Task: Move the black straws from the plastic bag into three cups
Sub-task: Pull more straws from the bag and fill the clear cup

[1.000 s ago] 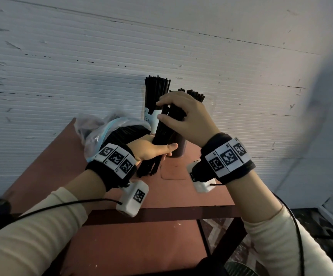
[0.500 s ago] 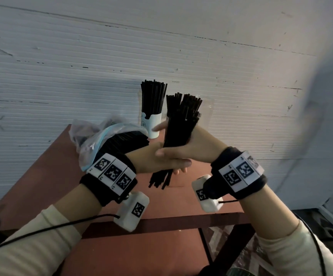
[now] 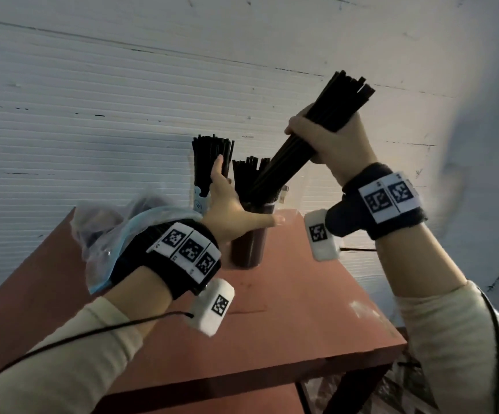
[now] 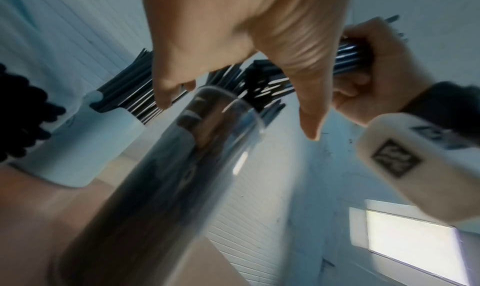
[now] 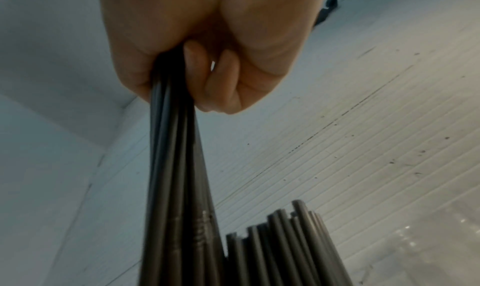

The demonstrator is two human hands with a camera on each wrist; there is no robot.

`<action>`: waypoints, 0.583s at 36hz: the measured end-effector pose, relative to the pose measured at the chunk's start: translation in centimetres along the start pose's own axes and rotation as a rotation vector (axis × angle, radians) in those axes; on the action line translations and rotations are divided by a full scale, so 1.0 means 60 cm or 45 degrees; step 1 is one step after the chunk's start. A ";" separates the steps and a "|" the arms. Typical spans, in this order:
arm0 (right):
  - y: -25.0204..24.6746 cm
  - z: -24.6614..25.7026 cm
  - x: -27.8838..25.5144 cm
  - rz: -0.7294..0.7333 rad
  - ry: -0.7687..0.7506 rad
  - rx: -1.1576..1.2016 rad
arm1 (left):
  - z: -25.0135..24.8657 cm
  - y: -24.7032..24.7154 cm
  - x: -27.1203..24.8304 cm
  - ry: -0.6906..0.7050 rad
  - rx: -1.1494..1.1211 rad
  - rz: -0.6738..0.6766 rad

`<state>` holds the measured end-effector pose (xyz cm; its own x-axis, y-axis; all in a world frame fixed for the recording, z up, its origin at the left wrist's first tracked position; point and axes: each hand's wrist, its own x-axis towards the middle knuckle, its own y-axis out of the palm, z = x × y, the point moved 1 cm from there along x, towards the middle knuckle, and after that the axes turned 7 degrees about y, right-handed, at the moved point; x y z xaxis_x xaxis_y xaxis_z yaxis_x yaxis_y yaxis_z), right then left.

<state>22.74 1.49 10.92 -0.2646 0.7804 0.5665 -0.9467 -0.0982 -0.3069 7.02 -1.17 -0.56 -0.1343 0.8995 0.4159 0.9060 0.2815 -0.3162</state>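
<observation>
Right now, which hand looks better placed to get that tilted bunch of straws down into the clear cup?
The right hand, probably. It already grips the bundle of straws, whose lower ends angle into the clear cup. The left hand is open beside the cup, better suited to steadying it.

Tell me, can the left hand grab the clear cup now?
Probably yes. The left hand is open right beside the clear cup, fingers spread around it, and nothing sits between them.
</observation>
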 end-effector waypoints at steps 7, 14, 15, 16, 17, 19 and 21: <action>-0.011 -0.024 0.054 -0.048 0.121 -0.003 | 0.006 -0.001 0.044 -0.131 -0.070 0.271; 0.000 -0.045 0.097 -0.017 0.154 -0.131 | 0.034 -0.010 0.059 -0.129 0.026 0.290; 0.003 -0.046 0.101 0.004 0.166 -0.166 | 0.038 -0.011 0.061 -0.122 0.040 0.284; 0.007 -0.047 0.105 0.037 0.186 -0.207 | 0.041 -0.010 0.062 -0.117 0.045 0.278; 0.013 -0.049 0.108 0.080 0.202 -0.247 | 0.044 -0.010 0.064 -0.113 0.047 0.273; 0.026 -0.053 0.109 0.175 0.217 -0.329 | 0.049 -0.010 0.066 -0.104 0.047 0.273; 0.040 -0.062 0.105 0.238 0.218 -0.415 | 0.054 -0.012 0.069 -0.096 0.033 0.278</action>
<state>19.47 8.48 10.88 -0.3659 0.8618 0.3514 -0.7702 -0.0684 -0.6342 4.54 3.44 -1.38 0.0332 0.9621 0.2705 0.9065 0.0850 -0.4136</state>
